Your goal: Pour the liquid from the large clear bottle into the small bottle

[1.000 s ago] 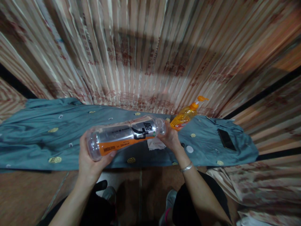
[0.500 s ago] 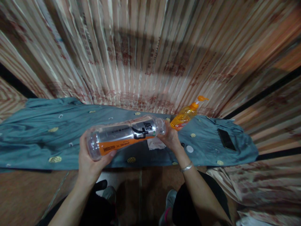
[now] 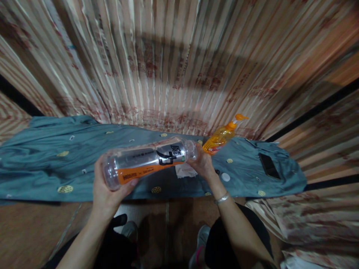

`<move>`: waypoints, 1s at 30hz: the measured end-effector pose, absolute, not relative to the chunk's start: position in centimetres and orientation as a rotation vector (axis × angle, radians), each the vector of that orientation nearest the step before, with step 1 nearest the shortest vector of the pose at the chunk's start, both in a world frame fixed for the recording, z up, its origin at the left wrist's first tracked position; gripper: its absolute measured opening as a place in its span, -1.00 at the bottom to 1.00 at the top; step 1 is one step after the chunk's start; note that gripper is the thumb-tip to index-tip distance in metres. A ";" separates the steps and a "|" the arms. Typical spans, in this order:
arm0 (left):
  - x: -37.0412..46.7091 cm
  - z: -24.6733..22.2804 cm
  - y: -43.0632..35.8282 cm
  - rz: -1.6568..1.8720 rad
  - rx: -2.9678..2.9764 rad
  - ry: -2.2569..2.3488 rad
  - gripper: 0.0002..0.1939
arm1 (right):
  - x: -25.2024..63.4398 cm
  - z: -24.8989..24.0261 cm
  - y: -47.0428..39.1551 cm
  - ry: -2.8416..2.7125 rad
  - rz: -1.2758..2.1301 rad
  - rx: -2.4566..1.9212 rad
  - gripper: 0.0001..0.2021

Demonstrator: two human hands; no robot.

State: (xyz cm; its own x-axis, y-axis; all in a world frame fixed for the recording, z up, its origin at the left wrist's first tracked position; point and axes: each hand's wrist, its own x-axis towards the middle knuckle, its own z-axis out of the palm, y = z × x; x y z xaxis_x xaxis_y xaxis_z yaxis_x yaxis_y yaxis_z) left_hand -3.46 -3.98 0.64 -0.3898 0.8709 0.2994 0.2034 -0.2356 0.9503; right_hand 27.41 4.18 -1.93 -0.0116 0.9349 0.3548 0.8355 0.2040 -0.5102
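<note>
A clear plastic drink bottle (image 3: 148,160) with a silver, black and orange label lies sideways in the air between my hands, its neck pointing right. My left hand (image 3: 108,196) is wrapped round the base end. My right hand (image 3: 202,161), with a silver bracelet on the wrist, closes round the neck; some of its fingers are hidden behind the bottle. Just beyond the right hand stands an orange pump bottle (image 3: 220,139) of yellow liquid. Below that hand, a white tissue (image 3: 185,170) and a round white cap (image 3: 226,176) rest on the cloth.
The teal cloth (image 3: 84,138) with yellow pineapple-like prints covers a long narrow surface. A black phone (image 3: 269,165) lies at its right end. Behind rises a pleated patterned curtain (image 3: 168,74). Dark poles (image 3: 322,109) slant at both sides. My feet are on the tiled floor (image 3: 153,239).
The bottle has turned slightly about its length, so its label print sits a little differently. Both hands keep their hold in nearly the same place.
</note>
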 end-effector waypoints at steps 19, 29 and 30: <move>-2.7 1.9 -4.0 1.724 1.256 1.472 -0.02 | 27.3 -2.1 3.8 -1.869 0.188 -1.615 -0.55; -2.9 1.8 -4.0 1.758 1.270 1.440 -0.02 | 27.3 -1.8 3.0 -1.867 0.160 -1.660 -0.54; -3.0 1.8 -4.0 1.762 1.280 1.436 -0.02 | 27.2 -1.8 3.0 -1.866 0.160 -1.661 -0.53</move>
